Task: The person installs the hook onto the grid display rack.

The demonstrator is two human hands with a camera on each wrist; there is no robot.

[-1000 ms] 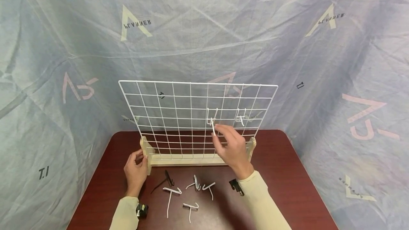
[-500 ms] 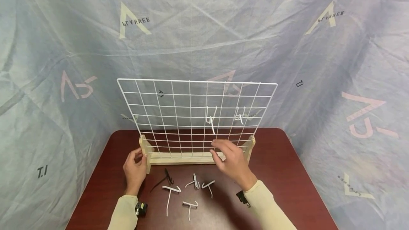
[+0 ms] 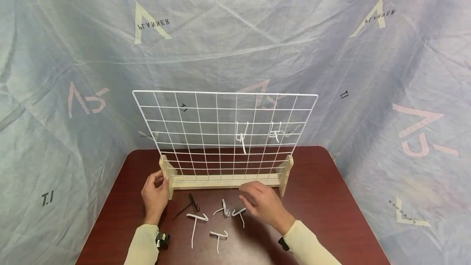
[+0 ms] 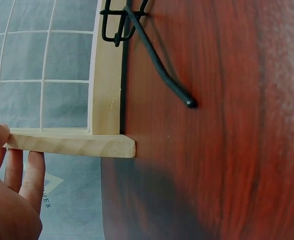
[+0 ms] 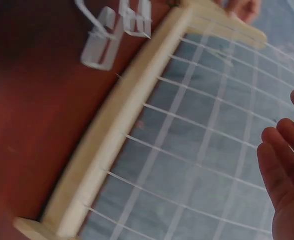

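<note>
A white wire grid panel (image 3: pixel 224 93) stands upright in a wooden stand (image 3: pixel 217 184). My left hand (image 3: pixel 155 196) grips the stand's left end piece (image 4: pixel 72 145), thumb on one side and fingers on the other in the left wrist view. Two white wire hooks hang on the panel's right half, one nearer the middle (image 3: pixel 241 139) and one nearer the right edge (image 3: pixel 274 135). My right hand (image 3: pixel 265 205) is in the air in front of the stand, fingers loosely bent and holding nothing, close to a white hook (image 3: pixel 239 212) on the table.
Other hooks lie on the dark red table (image 3: pixel 324 216): a black one (image 4: pixel 159 67) near the stand's left end, and white ones at left (image 3: pixel 196 218), front (image 3: pixel 219 235) and middle (image 3: pixel 225 209). Grey printed cloth (image 3: pixel 220 32) surrounds the table's back and sides.
The right hand has let go of the hook hanging nearer the panel's middle and moved down toward the hooks on the table. The left hand stays on the stand.
</note>
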